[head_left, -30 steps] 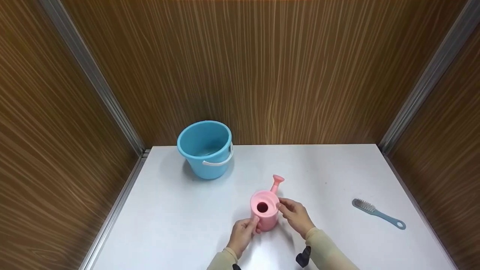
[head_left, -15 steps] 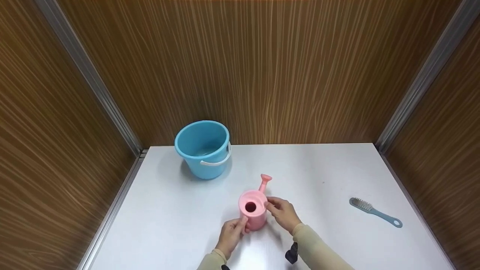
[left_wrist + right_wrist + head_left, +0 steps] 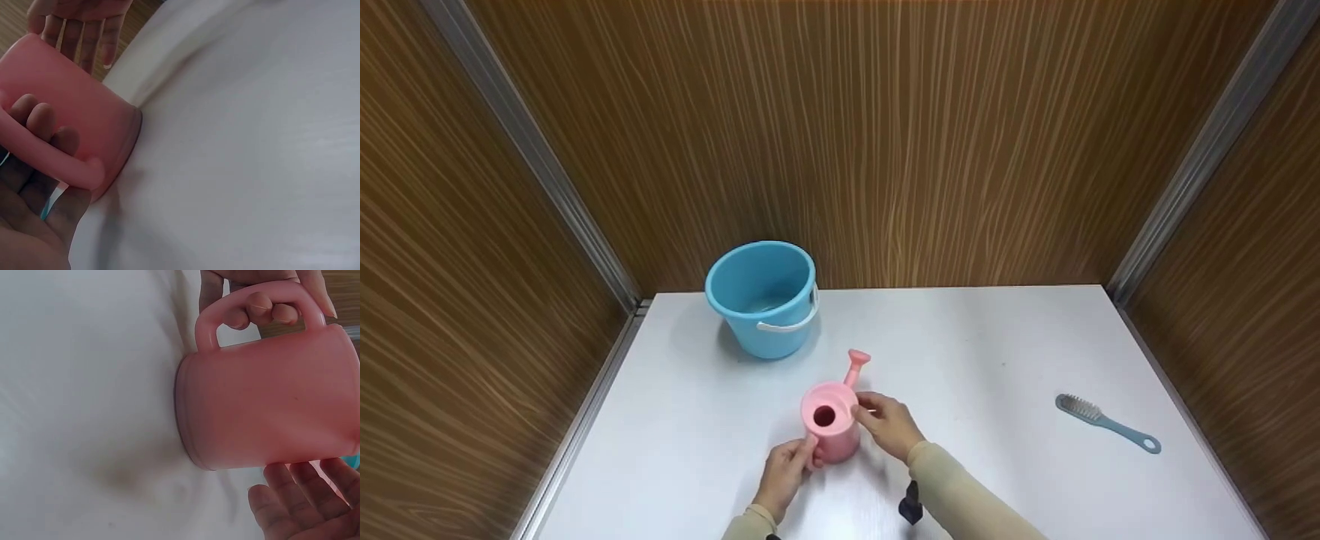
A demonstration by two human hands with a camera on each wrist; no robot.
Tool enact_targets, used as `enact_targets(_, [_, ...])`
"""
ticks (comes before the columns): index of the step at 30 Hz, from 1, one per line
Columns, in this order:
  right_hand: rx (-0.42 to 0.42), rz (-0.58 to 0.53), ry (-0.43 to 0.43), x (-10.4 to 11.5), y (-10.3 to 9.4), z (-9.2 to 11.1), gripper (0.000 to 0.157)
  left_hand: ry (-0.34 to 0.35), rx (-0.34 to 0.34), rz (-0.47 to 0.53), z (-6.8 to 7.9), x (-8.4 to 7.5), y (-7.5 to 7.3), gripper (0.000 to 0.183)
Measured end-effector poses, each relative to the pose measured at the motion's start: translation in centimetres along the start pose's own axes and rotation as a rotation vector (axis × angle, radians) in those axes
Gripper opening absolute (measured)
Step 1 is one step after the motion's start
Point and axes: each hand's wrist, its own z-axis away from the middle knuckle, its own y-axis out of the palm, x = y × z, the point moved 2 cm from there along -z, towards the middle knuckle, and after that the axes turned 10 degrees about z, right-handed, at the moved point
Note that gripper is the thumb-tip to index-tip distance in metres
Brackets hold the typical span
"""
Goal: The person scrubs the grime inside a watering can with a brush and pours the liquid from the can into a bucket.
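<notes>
A pink watering can stands upright on or close over the white table, its spout pointing toward the back and slightly right. My left hand grips its loop handle; in the left wrist view several fingertips come through the loop and the thumb lies along the handle's lower end. My right hand touches the can's right side near the rim. In the right wrist view its fingers lie fairly straight against the wall of the can. The round filling hole faces up.
A blue bucket with a white handle stands at the back left, beyond the can. A blue-grey brush lies bristles up on the right of the white table. Wood-grain panels enclose the back and both sides.
Both hands have moved left together with the watering can, bringing it nearer the front of the bucket. The hold on it looks the same. Bucket and brush stay in place.
</notes>
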Motion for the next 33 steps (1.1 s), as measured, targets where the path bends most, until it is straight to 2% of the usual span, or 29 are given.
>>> enact_targets(5, [0.015, 0.019, -0.030, 1.0, 1.3, -0.6, 0.039, -0.033, -0.017, -0.003, 0.3, 0.0, -1.8, 0.057])
enact_targets(14, [0.076, 0.005, 0.002, 3.2, 3.7, -1.5, 0.041, -0.037, -0.033, 0.019, 1.2, -0.3, -4.9, 0.059])
enact_targets(21, [0.113, 0.003, 0.002, 4.7, 5.4, -1.9, 0.040, -0.082, -0.056, 0.048, 2.0, -0.7, -7.0, 0.054])
enact_targets(26, [0.113, 0.019, -0.045, 5.6, 6.4, -2.2, 0.037, -0.082, -0.073, 0.045, 2.5, -0.9, -8.1, 0.052])
enact_targets(33, [0.134, 0.035, -0.058, 6.4, 7.4, -2.5, 0.036, -0.057, -0.088, 0.064, 3.2, -1.1, -9.2, 0.057])
